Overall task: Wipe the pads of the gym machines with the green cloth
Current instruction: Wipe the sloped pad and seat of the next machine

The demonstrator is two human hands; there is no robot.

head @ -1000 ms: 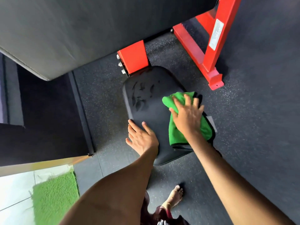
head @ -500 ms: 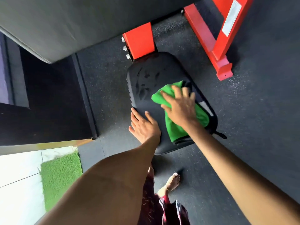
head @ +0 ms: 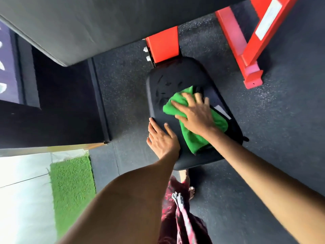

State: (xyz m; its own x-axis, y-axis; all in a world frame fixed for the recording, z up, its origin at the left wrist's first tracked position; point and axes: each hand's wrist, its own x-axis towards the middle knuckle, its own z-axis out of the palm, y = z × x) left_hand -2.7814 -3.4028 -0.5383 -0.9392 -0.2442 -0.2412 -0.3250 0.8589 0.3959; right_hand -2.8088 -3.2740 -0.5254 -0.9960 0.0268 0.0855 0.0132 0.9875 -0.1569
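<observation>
The black seat pad (head: 177, 95) lies low on the floor, near the red frame (head: 246, 43); the green cloth (head: 189, 134) spreads across its right half, flattened under the right hand (head: 197, 115), fingers straight; the left hand (head: 162, 140) rests flat on the pad's near-left edge, holding nothing.

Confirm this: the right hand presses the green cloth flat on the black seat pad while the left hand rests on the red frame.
Not quite. In the head view the left hand rests on the black seat pad's near edge, not the red frame. The right hand does press the green cloth flat.
</observation>
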